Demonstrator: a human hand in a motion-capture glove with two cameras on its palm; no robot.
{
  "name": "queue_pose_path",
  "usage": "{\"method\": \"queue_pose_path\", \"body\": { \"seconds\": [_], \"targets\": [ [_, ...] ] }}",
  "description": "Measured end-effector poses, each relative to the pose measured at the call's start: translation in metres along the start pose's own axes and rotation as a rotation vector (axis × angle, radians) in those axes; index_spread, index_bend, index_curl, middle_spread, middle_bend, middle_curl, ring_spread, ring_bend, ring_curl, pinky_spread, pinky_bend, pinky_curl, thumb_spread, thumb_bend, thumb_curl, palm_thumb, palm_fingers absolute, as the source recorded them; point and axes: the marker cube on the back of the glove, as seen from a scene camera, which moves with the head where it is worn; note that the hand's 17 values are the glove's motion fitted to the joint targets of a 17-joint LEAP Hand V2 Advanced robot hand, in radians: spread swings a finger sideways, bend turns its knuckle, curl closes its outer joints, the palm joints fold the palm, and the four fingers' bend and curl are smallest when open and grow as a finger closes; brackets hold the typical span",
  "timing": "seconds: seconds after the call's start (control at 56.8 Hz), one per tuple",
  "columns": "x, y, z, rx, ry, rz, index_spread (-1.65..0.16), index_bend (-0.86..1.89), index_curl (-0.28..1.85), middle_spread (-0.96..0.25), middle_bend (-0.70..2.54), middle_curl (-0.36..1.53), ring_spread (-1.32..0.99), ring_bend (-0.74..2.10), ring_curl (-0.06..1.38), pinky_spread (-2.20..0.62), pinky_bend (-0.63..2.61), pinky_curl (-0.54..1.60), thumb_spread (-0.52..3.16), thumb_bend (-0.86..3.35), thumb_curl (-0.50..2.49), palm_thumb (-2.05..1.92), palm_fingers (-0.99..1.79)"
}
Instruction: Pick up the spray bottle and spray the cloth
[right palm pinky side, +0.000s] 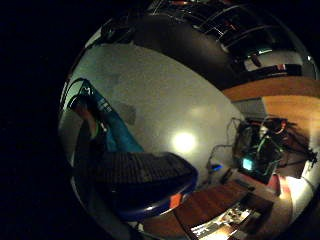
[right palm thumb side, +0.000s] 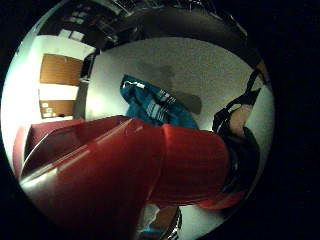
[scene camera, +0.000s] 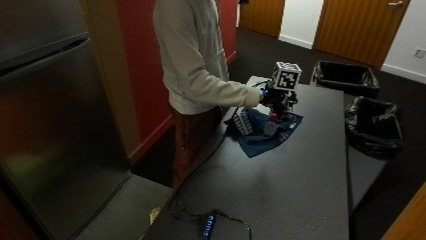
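A person's gloved right hand (scene camera: 276, 97) holds the spray bottle (scene camera: 271, 125) just above the blue cloth (scene camera: 263, 134) at the centre of the outside view, the bottle's red head (right palm thumb side: 150, 170) filling the thumb-side palm view. The fingers appear curled round the bottle's upper part, though the glove hides exactly how they sit. The cloth lies crumpled on the dark tabletop (scene camera: 299, 180), directly under the bottle. The likely risk from here is a misdirected spray: if the nozzle points past the folds, the mist lands on the tabletop instead; which way it faces cannot be told. A tilted bottle could also slip in the glove. A blue device with cables (scene camera: 208, 226) rests on the tabletop at the lower centre of the frame, well apart from the cloth. Two black-lined bins (scene camera: 373, 127) stand on the floor at the right. Nothing stands between bottle and cloth.
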Motion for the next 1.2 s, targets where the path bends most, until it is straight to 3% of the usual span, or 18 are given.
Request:
{"method": "queue_pose_path", "body": {
  "seconds": [0.07,0.141,0.194,0.299,0.387,0.458,0.493,0.528,0.598,0.651,0.704,0.757,0.845,0.898,1.091,1.197],
  "targets": [
    [-0.03,0.007,-0.005,-0.006,-0.074,-0.123,-0.2,0.3,0.52,-0.16,0.39,0.44,-0.19,0.5,0.41,-0.26,0.33,0.37,0.24,-0.04,0.76,0.91,1.34],
    [-0.032,0.008,-0.007,-0.003,0.018,-0.046,-0.2,0.3,0.52,-0.16,0.39,0.44,-0.19,0.5,0.41,-0.26,0.33,0.37,0.24,-0.04,0.77,0.91,1.34],
    [-0.039,0.013,-0.007,-0.007,0.022,-0.118,-0.2,0.3,0.52,-0.16,0.39,0.44,-0.19,0.5,0.41,-0.26,0.34,0.37,0.24,-0.04,0.77,0.91,1.34],
    [-0.051,0.015,-0.006,-0.015,0.098,-0.047,-0.21,0.3,0.52,-0.16,0.39,0.44,-0.19,0.5,0.41,-0.26,0.34,0.37,0.24,-0.04,0.77,0.9,1.34],
    [-0.066,0.021,-0.005,-0.028,0.074,-0.137,-0.21,0.3,0.52,-0.16,0.39,0.44,-0.19,0.5,0.41,-0.26,0.34,0.37,0.25,-0.04,0.77,0.9,1.34],
    [-0.067,0.009,0.0,-0.01,0.191,0.217,-0.21,0.3,0.52,-0.16,0.39,0.44,-0.19,0.5,0.41,-0.26,0.34,0.37,0.25,-0.04,0.78,0.9,1.34],
    [-0.068,0.006,0.001,-0.004,0.205,0.319,-0.21,0.3,0.52,-0.16,0.39,0.44,-0.19,0.5,0.41,-0.26,0.34,0.37,0.25,-0.04,0.78,0.9,1.34],
    [-0.071,0.009,0.0,-0.01,0.163,0.268,-0.21,0.3,0.52,-0.16,0.39,0.44,-0.19,0.49,0.41,-0.26,0.34,0.37,0.25,-0.04,0.78,0.9,1.34],
    [-0.086,0.023,-0.001,-0.033,0.11,-0.068,-0.21,0.3,0.52,-0.16,0.39,0.44,-0.19,0.49,0.41,-0.26,0.34,0.37,0.25,-0.04,0.78,0.9,1.34],
    [-0.085,0.021,0.0,-0.033,0.143,0.012,-0.21,0.3,0.52,-0.16,0.39,0.44,-0.19,0.49,0.41,-0.26,0.34,0.37,0.25,-0.04,0.78,0.9,1.34],
    [-0.084,0.025,-0.001,-0.041,0.14,-0.039,-0.21,0.3,0.52,-0.16,0.39,0.44,-0.19,0.49,0.41,-0.26,0.34,0.37,0.25,-0.04,0.78,0.9,1.34],
    [-0.087,0.022,-0.001,-0.033,0.14,0.032,-0.21,0.3,0.52,-0.16,0.39,0.44,-0.19,0.49,0.41,-0.26,0.34,0.37,0.25,-0.04,0.78,0.9,1.34],
    [-0.09,0.029,-0.001,-0.04,0.118,-0.152,-0.21,0.3,0.52,-0.16,0.39,0.44,-0.19,0.49,0.41,-0.26,0.34,0.37,0.25,-0.04,0.78,0.9,1.34],
    [-0.096,0.028,-0.002,-0.04,0.109,-0.073,-0.21,0.3,0.52,-0.16,0.39,0.44,-0.19,0.49,0.41,-0.26,0.34,0.37,0.25,-0.04,0.78,0.9,1.34],
    [-0.098,0.027,-0.025,-0.004,0.025,-0.065,-0.21,0.3,0.53,-0.16,0.39,0.44,-0.19,0.49,0.41,-0.26,0.35,0.37,0.25,-0.04,0.78,0.9,1.34],
    [-0.133,0.017,-0.058,0.07,-0.31,-0.089,-0.21,0.3,0.53,-0.16,0.39,0.44,-0.19,0.49,0.41,-0.26,0.35,0.37,0.25,-0.04,0.78,0.9,1.34]
  ]
}}
